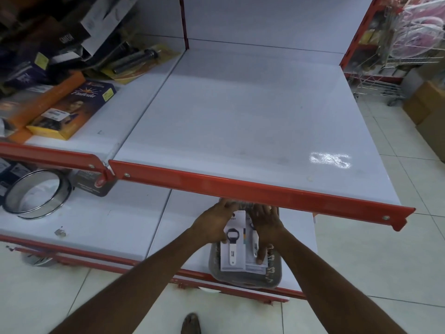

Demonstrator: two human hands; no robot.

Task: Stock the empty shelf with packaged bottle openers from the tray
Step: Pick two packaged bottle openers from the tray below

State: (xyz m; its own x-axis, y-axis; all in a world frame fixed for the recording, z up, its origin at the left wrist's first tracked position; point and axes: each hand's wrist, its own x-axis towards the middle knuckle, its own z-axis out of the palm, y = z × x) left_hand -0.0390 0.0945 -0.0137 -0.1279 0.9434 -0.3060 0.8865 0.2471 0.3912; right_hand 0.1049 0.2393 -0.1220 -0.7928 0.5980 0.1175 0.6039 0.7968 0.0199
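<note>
In tray [274, 273]: both hands' grip on carded openers [232, 251] (left [214, 225], right [266, 227]).

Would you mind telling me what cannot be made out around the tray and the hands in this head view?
- Far end of the tray: hidden behind the red shelf edge.
- How many packaged bottle openers it holds: left hand and right hand cover the stack.
- Card print: too small.
- Fingertips: tucked under that edge.
</note>
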